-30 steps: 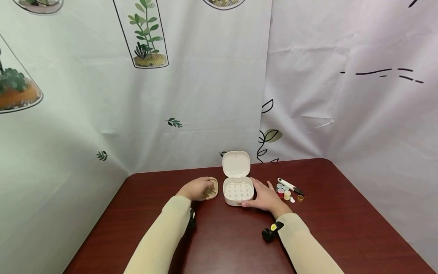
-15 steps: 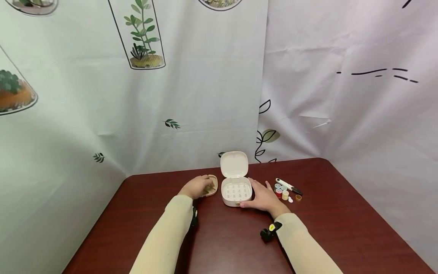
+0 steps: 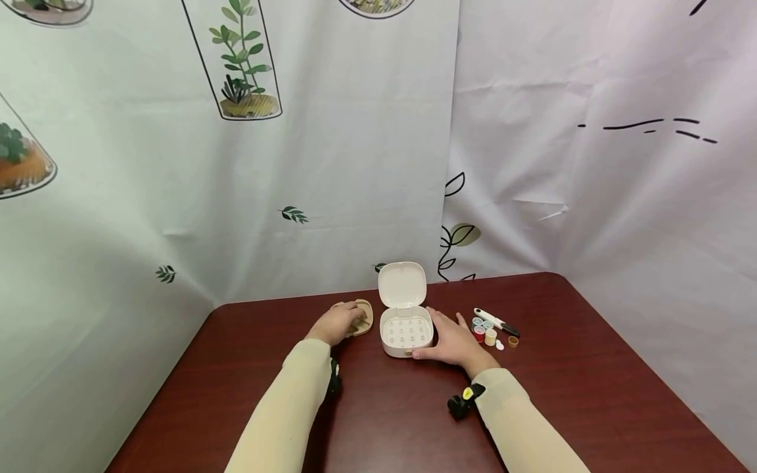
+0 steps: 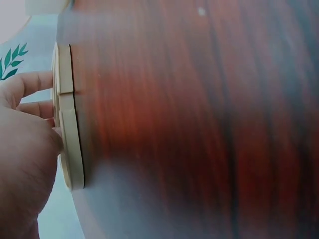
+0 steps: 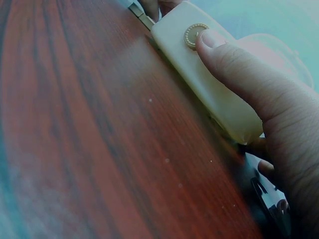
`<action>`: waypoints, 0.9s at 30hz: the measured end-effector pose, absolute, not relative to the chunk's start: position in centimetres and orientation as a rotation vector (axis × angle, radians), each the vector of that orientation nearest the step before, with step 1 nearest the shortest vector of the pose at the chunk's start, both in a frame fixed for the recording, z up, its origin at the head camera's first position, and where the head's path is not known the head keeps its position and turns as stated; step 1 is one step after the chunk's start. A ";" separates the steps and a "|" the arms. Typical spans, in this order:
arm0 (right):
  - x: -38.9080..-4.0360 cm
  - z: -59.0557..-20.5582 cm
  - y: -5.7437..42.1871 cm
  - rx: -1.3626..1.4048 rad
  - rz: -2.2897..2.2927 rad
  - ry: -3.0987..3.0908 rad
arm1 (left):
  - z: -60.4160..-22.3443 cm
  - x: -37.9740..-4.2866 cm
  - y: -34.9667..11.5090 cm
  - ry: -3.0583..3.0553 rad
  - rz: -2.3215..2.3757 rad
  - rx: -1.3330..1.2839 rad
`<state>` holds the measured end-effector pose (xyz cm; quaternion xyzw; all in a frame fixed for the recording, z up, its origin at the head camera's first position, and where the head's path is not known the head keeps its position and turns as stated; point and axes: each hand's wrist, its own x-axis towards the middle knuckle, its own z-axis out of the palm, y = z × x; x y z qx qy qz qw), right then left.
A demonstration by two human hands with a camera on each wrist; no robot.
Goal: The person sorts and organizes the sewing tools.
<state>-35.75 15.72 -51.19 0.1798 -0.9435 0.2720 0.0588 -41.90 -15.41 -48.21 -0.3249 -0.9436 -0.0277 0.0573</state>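
A small white sewing box (image 3: 405,349), its rounded lid (image 3: 402,284) raised, stands on the table with rows of short pegs inside. My right hand (image 3: 452,339) holds its right side, fingers around the back corner. In the right wrist view the thumb presses beside the round gold button (image 5: 195,37) on the box's front. To the left, my left hand (image 3: 336,322) grips a shallow beige tray (image 3: 368,317) with bent fingers. The left wrist view shows the tray's rim (image 4: 71,134) edge-on at the table, with fingertips hidden behind it.
Right of my right hand lie several thread spools (image 3: 490,337), a seam-ripper-like tool with white handle and dark end (image 3: 497,322), an amber ring (image 3: 513,341) and a small white piece (image 3: 499,345). A printed cloth (image 3: 355,164) hangs behind the dark red table (image 3: 390,420).
The beige tray has shifted slightly away and turned a little under my left hand. My right hand stays on the box. The whole head view has drifted slightly.
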 end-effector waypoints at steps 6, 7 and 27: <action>-35.8 -51.3 15.6 0.549 0.816 -2.865 | -48.3 -41.7 -16.1 -2.820 -0.220 -0.974; -35.8 -51.3 15.6 0.550 0.813 -2.865 | -48.2 -41.6 -16.2 -2.823 -0.283 -0.945; -35.8 -51.3 15.7 0.542 0.783 -2.863 | -48.3 -36.4 -11.1 -2.866 -0.927 -0.650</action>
